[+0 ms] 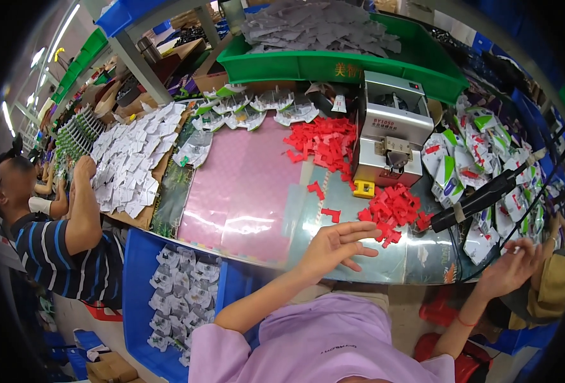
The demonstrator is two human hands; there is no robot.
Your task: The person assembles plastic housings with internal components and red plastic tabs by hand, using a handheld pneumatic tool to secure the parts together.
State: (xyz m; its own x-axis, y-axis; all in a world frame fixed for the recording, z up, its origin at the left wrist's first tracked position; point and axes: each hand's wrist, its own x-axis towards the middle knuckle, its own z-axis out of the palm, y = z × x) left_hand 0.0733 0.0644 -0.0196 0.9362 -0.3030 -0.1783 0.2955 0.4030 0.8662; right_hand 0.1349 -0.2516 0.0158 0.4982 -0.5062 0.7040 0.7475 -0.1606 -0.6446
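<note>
My left hand [341,246] is over the front of the table with its fingers stretched out and apart, holding nothing. Just beyond its fingertips lies a pile of small red plastic parts [394,207]. Two loose red parts [331,214] lie to the left of that pile. Off to the right, my right hand [514,267] is raised with finger and thumb together on a small white piece [517,249], too small to name. Between the hands a black power screwdriver [480,201] lies slantwise, its tip toward the red pile.
A silver screw feeder [394,131] with a yellow block [364,188] stands behind the red parts. White-and-green plastic housings [451,166] heap at the right; more housings [244,117] line the back. A blue bin [139,300] stands front left. A person [65,230] works at far left.
</note>
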